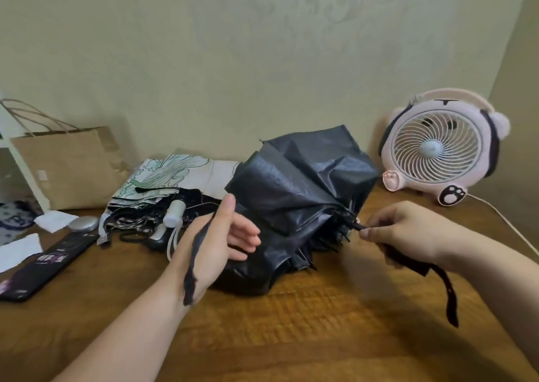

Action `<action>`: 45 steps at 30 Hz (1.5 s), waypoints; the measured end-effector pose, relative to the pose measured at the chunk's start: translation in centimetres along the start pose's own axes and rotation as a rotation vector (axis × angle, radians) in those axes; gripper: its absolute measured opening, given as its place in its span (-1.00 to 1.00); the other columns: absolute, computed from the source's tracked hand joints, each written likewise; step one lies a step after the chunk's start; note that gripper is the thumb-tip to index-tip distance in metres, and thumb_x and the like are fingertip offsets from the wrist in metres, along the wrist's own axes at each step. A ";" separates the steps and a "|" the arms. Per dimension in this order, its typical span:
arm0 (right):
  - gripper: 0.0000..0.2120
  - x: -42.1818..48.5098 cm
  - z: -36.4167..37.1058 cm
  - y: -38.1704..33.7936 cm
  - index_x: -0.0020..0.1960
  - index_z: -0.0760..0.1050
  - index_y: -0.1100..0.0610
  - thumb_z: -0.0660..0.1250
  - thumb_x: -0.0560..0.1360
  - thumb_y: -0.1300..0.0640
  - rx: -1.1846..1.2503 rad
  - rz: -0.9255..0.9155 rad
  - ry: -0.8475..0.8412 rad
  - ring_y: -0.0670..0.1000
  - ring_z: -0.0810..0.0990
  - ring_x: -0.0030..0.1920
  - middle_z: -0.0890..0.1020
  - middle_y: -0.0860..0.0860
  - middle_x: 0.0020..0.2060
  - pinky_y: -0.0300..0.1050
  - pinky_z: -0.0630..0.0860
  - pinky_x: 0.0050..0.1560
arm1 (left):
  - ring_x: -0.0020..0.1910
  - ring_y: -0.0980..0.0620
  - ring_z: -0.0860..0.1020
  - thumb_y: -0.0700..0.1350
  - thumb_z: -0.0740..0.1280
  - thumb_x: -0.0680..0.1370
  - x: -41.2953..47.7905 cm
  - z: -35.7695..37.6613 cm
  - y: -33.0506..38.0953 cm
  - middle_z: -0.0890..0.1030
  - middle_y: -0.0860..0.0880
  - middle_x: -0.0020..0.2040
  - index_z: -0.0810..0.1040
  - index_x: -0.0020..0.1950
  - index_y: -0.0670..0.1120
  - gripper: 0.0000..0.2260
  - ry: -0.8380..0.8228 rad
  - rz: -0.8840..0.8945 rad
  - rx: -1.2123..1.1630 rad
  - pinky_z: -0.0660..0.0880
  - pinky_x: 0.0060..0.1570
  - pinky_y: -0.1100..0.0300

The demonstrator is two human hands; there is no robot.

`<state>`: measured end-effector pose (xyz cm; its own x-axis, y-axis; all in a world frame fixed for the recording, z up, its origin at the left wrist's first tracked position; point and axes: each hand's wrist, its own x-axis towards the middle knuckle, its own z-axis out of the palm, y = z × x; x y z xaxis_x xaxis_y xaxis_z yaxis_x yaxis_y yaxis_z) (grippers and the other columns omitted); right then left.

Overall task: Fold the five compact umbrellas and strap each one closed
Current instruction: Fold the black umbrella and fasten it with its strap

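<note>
Item under work: black compact umbrella (300,183), lying at the centre of the wooden bench (291,323). The canopy is collapsed but not rolled. Its thin, glossy fabric sits in loose crumpled pleats, and metal rib tips show at the near right edge.

The left hand (215,244) is at the canopy's near left side, fingers (248,235) straight and slightly spread, thumb raised. A narrow black closing strap (195,253) is draped over the back of this hand down to the wrist. Whether the thumb pins it cannot be told.

The right hand (408,232) is curled round the umbrella's dark handle, with the fingertips pinched together at the shaft end just beside the ribs. A flat black wrist loop (449,297) hangs from the handle below the palm and is blurred.

Behind and to the left is a heap of further umbrellas. The floral umbrella (175,171) is white cloth with a green print, and the dark patterned umbrella (140,221) has a white cylindrical handle. Nearer left lies a flat folded umbrella (43,268), black with purple print.

Also on the bench: a creased brown paper bag (70,165), a round silver compact (84,224), white tissue (55,221) and a pink animal-shaped desk fan (437,148) with a white cable (501,218).
</note>
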<state>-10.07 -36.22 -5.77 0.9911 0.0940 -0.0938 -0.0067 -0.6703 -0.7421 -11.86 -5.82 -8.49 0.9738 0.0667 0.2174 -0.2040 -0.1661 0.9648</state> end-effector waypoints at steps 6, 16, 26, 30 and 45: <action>-0.85 0.9 3.4 1.1 -0.06 0.64 0.25 0.41 0.54 0.15 -0.067 0.144 -0.261 0.10 0.67 -0.32 0.71 0.13 -0.28 0.05 0.68 -0.17 | -0.31 -0.16 0.66 0.13 0.10 0.70 0.2 -0.9 -1.4 0.65 -0.23 -0.29 0.52 -0.32 -0.24 -0.43 0.075 -0.120 -0.186 0.62 -0.23 0.05; -0.80 3.1 4.7 0.5 -0.20 0.48 0.03 0.51 0.47 0.08 0.019 0.042 -0.079 -0.10 0.57 -0.41 0.61 -0.11 -0.45 -0.31 0.45 -0.43 | -0.37 -0.16 0.61 0.20 0.30 0.47 -2.0 -3.1 -2.5 0.60 -0.21 -0.29 0.41 -0.27 -0.12 -0.61 0.140 -0.180 -0.276 0.55 -0.44 0.09; -0.53 5.2 4.7 -1.0 0.25 0.52 0.16 0.49 0.46 -0.06 0.036 0.213 -0.192 0.16 0.75 -0.12 0.68 0.18 0.04 0.08 0.71 -0.04 | -0.40 -0.14 0.57 0.24 0.35 0.50 -6.4 -5.8 -0.1 0.61 -0.22 -0.18 0.49 -0.03 -0.18 -0.54 0.018 -0.673 -0.650 0.52 -0.58 0.13; -0.69 5.7 4.7 -0.6 0.12 0.55 0.25 0.42 0.54 0.03 -0.087 0.249 -0.130 0.18 0.74 -0.24 0.72 0.23 -0.15 0.05 0.72 -0.13 | 0.03 -0.39 0.67 0.17 0.74 0.00 -9.8 -1.0 -0.1 0.65 -0.40 0.13 0.45 0.30 -0.39 0.06 -0.527 -0.988 -0.488 0.62 -0.10 -0.21; -0.83 2.3 6.8 1.5 -0.10 0.66 0.32 0.36 0.58 0.25 0.313 0.165 -0.148 0.20 0.66 -0.23 0.72 0.30 -0.16 -0.06 0.46 -0.27 | 0.21 -0.34 0.59 -0.02 0.31 0.66 -2.6 9.0 -1.6 0.56 -0.43 0.24 0.25 0.51 -0.41 -0.41 -0.218 -0.881 -0.656 0.58 0.14 -0.16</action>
<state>-8.72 -32.00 -11.65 0.9436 0.1240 -0.3070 -0.2276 -0.4305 -0.8734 -13.12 -14.58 -11.92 0.7877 -0.2794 -0.5491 0.6150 0.4089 0.6742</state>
